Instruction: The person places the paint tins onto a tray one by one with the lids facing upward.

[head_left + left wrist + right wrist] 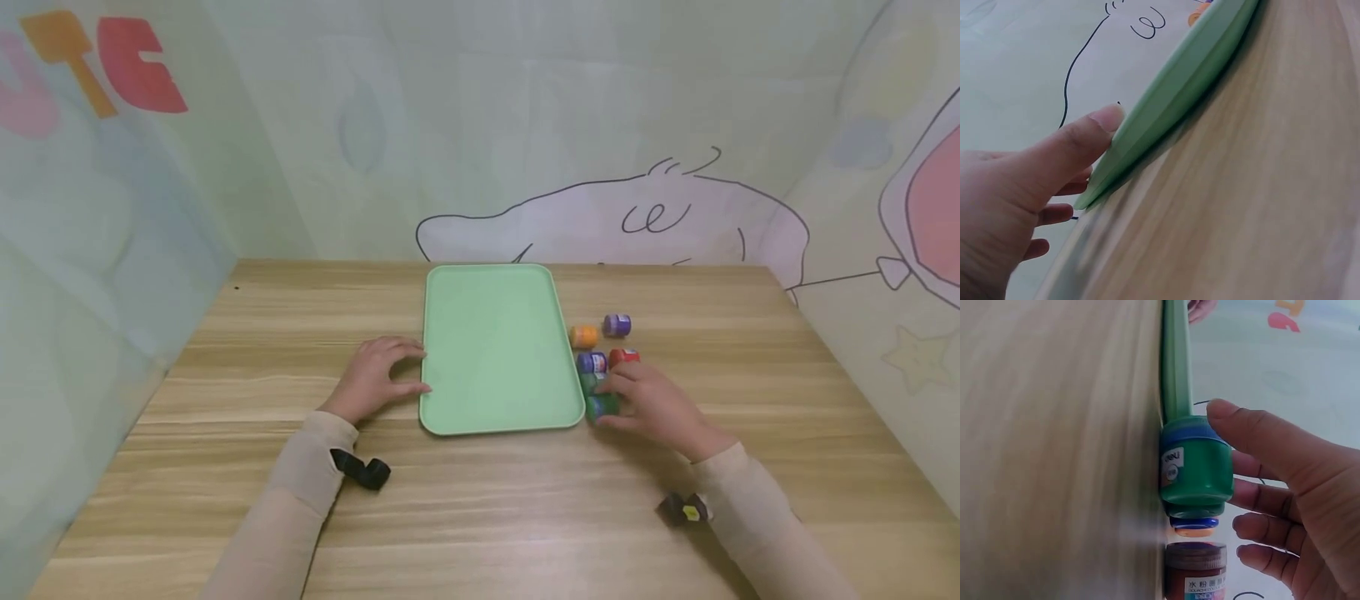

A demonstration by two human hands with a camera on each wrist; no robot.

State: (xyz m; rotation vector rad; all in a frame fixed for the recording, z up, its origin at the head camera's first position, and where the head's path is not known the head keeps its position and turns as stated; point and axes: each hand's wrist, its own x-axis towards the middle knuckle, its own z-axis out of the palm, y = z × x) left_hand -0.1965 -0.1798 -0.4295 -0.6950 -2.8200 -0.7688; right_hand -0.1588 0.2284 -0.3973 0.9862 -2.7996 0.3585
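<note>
My left hand [377, 375] rests at the left edge of a light green tray [498, 350], fingers relaxed. In the left wrist view its thumb touches the tray rim [1147, 112]. At the tray's right edge my right hand [656, 407] holds a green paint jar [1196, 462] between thumb and fingers; the jar lies on its side, lid toward the tray. A second green jar [592, 382] sits just beyond it, partly hidden by the fingers. Farther along are a blue-purple jar [591, 362] and an orange jar [583, 337]. A red jar [624, 357] lies beyond the right fingers.
A purple jar [617, 325] lies farthest back on the right. The wooden table [465, 517] ends at a printed backdrop [480, 125] behind and at both sides. Each wrist wears a small black camera.
</note>
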